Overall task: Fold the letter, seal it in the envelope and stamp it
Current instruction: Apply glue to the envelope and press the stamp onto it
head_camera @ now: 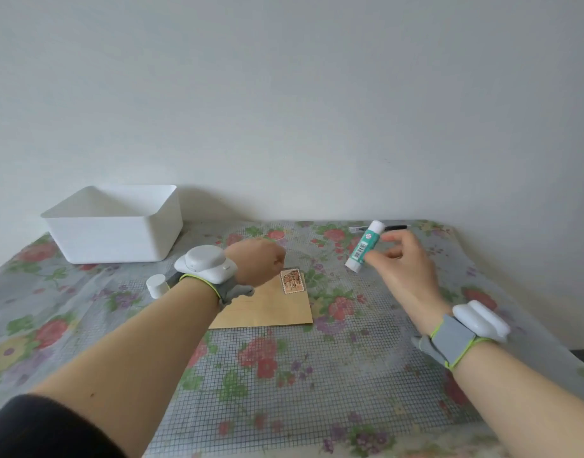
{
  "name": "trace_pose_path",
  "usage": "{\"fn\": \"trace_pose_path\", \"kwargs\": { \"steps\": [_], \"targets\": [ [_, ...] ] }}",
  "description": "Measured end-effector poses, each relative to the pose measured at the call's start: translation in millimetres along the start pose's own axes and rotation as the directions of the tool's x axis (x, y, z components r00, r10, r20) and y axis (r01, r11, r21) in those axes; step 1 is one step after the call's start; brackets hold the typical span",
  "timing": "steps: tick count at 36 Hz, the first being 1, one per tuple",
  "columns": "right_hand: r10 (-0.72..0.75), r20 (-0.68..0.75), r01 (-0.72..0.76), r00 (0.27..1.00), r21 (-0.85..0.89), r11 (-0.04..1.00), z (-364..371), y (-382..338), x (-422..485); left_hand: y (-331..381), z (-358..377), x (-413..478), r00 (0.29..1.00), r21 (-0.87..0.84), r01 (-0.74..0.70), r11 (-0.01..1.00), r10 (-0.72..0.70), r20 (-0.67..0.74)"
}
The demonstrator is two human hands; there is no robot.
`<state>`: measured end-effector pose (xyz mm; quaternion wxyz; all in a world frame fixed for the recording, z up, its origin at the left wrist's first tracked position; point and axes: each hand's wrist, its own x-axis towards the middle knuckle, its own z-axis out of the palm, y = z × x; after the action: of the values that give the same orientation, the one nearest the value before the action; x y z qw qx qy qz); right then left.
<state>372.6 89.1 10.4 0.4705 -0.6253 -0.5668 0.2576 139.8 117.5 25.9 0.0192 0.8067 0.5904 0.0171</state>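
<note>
Right hand (pixel 406 269) pinches glue stick (pixel 363 247), raised right of envelope (pixel 267 309) — left hand (pixel 256 261) fisted, nothing visible in it, over envelope's far edge; stamp (pixel 291 281) on envelope's far-right corner.

Tan envelope (pixel 267 312) lying flat; brown stamp (pixel 291 281) at its far right corner.

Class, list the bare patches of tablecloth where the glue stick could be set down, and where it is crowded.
Free: tablecloth between the forearms, nearer than the envelope; also right of the envelope. Crowded: around the left hand, with cap and stamp.
</note>
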Motion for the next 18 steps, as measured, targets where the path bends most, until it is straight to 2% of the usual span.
{"fn": "trace_pose_path", "kwargs": {
  "steps": [3, 9, 14, 18],
  "targets": [
    [0.041, 0.139, -0.034, 0.989, -0.051, 0.998, 5.7, 1.6, 3.6, 0.5, 3.8, 2.6, 1.0, 0.046, -0.012, 0.999, 0.013, -0.017],
    [0.136, 0.023, -0.127, 0.99, -0.233, 0.964, 13.1, -1.6, 24.9, 0.9, 5.8, 2.1, 0.998, 0.107, -0.039, 0.994, 0.044, -0.044],
    [0.129, 0.094, -0.074, 0.987, -0.447, 0.891, 16.1, -4.4, 46.6, 0.2, 7.9, 6.6, 0.997, 0.187, -0.048, 0.981, 0.058, -0.049],
    [0.121, 0.09, -0.057, 0.989, -0.523, 0.851, 17.5, -2.3, 51.1, 1.9, 11.0, 9.4, 0.995, 0.226, -0.064, 0.972, 0.079, -0.056]
  ]
}}
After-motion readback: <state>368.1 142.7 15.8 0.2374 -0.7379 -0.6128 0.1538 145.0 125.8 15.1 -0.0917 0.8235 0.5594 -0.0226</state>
